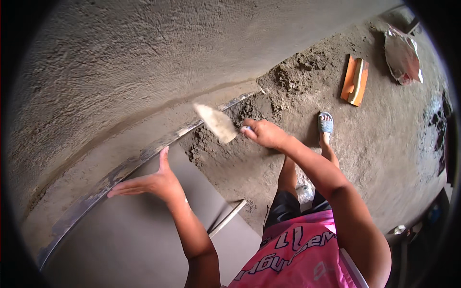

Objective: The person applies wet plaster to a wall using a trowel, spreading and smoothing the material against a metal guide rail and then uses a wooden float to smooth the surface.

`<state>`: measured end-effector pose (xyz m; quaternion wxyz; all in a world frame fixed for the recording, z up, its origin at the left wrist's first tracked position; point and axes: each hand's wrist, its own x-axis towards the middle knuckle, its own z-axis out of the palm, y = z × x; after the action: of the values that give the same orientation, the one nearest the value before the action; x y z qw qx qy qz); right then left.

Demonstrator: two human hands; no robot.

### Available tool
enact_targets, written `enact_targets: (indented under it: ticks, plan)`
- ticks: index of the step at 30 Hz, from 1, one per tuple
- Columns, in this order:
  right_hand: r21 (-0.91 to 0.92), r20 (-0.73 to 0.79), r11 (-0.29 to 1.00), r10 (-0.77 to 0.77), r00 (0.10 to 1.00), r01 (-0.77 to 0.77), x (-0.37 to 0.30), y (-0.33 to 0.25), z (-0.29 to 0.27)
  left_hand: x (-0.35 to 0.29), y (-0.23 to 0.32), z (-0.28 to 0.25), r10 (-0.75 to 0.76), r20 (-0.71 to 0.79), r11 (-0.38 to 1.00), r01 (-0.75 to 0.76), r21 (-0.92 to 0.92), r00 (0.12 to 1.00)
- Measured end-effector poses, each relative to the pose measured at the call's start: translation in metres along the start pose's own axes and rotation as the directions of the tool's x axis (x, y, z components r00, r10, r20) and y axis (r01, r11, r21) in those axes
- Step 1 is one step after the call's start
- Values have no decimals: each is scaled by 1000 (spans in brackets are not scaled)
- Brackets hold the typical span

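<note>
My right hand (pixel 265 133) is closed around the handle of a pointed trowel (pixel 216 124). The trowel's pale, slightly blurred blade points up and left, over or close to a long, narrow straightedge (pixel 189 127). Against the lower side of that straightedge rests my left hand (pixel 156 183), flat, with its thumb spread away from the fingers. Beyond the straightedge runs a smoother band of mortar (pixel 137 134), along the bottom of a rough grey plastered wall (pixel 120 57). Whether the trowel touches the mortar, I cannot tell.
Loose mortar (pixel 300 72) is heaped by the wall and below the trowel. An orange float (pixel 354 81) lies on the floor near a crumpled bag (pixel 402 55). A smooth grey surface (pixel 129 235) with a thin bar (pixel 228 218) is at lower left. My sandalled foot (pixel 325 124) stands right of centre.
</note>
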<state>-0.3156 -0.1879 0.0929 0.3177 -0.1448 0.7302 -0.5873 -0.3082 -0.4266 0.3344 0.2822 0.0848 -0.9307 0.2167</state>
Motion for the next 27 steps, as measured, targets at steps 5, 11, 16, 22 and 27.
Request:
enact_targets:
  ticks: [5, 11, 16, 22, 27]
  plan:
    - [34, -37, 959, 282, 959, -281, 12, 133, 29, 8, 15, 2, -35, 8, 999, 35, 7, 999]
    - [132, 64, 991, -5, 998, -4, -10, -5, -14, -28, 27, 29, -130, 32, 991, 129, 18, 991]
    - [89, 69, 986, -146, 987, 139, 8, -16, -19, -67, 51, 94, -99, -44, 995, 98, -6, 994]
    - [59, 81, 978, -202, 976, 198, 32, 56, -6, -77, 45, 111, -25, -123, 998, 32, 61, 992]
    - [30, 18, 997, -68, 998, 67, 54, 189, 22, -69, 48, 121, 50, -241, 996, -31, 82, 969]
